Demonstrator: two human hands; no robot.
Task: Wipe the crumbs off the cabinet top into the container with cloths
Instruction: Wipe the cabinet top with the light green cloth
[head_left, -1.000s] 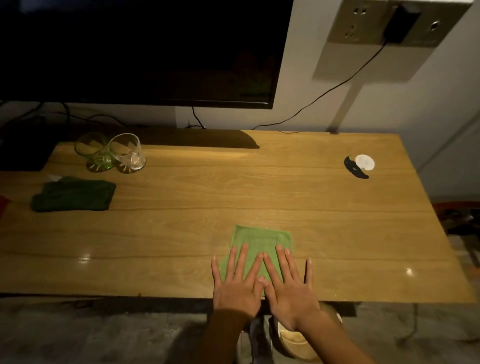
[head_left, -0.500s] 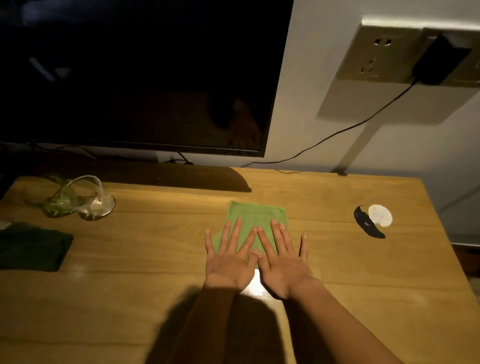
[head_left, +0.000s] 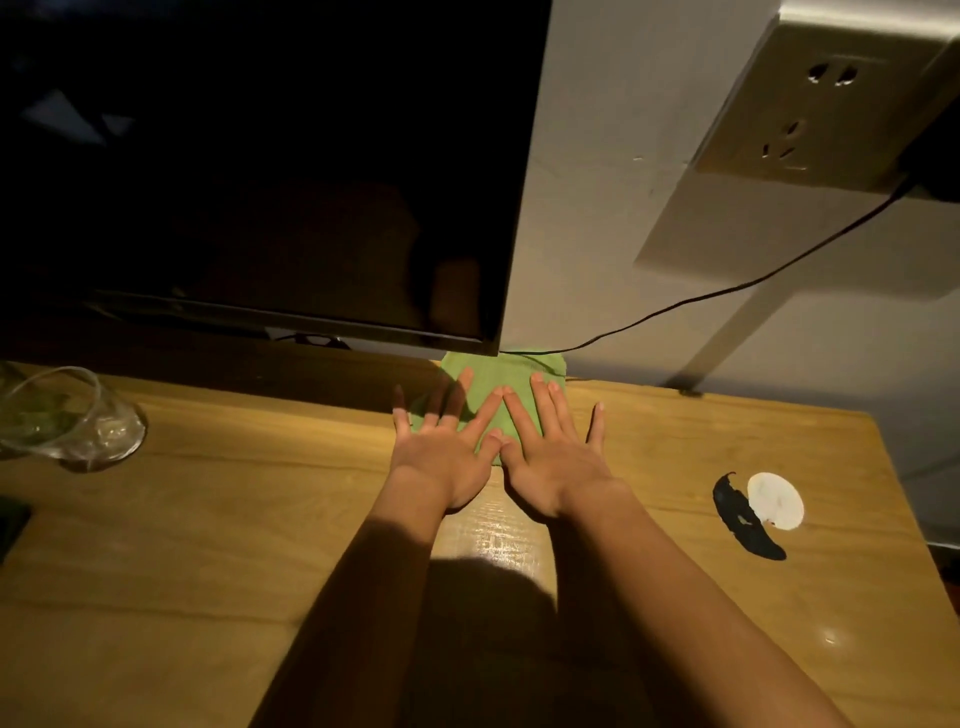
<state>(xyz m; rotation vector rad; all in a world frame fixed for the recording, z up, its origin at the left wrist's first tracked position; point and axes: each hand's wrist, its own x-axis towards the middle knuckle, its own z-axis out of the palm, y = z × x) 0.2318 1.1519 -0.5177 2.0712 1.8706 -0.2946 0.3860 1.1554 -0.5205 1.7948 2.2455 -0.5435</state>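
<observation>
Both hands lay flat on the green cloth (head_left: 498, 371), fingers straight and spread, gripping nothing. The left hand (head_left: 444, 447) and right hand (head_left: 550, 457) sat side by side with thumbs and forefingers touching, and their palms reached back off the cloth onto the wood. The cloth was at the far edge of the cabinet top (head_left: 208, 519), against the wall, just under the TV's (head_left: 260, 182) lower right corner. No crumbs could be made out in the dim light.

At the left a clear glass (head_left: 88, 426) lay tilted, with a green tint showing through it; its contents could not be told. A dark cloth (head_left: 10, 525) showed at the left edge. To the right lay a white disc (head_left: 775, 500) touching a black shape (head_left: 743, 519). A cable (head_left: 727, 288) ran down from the wall socket (head_left: 810, 104).
</observation>
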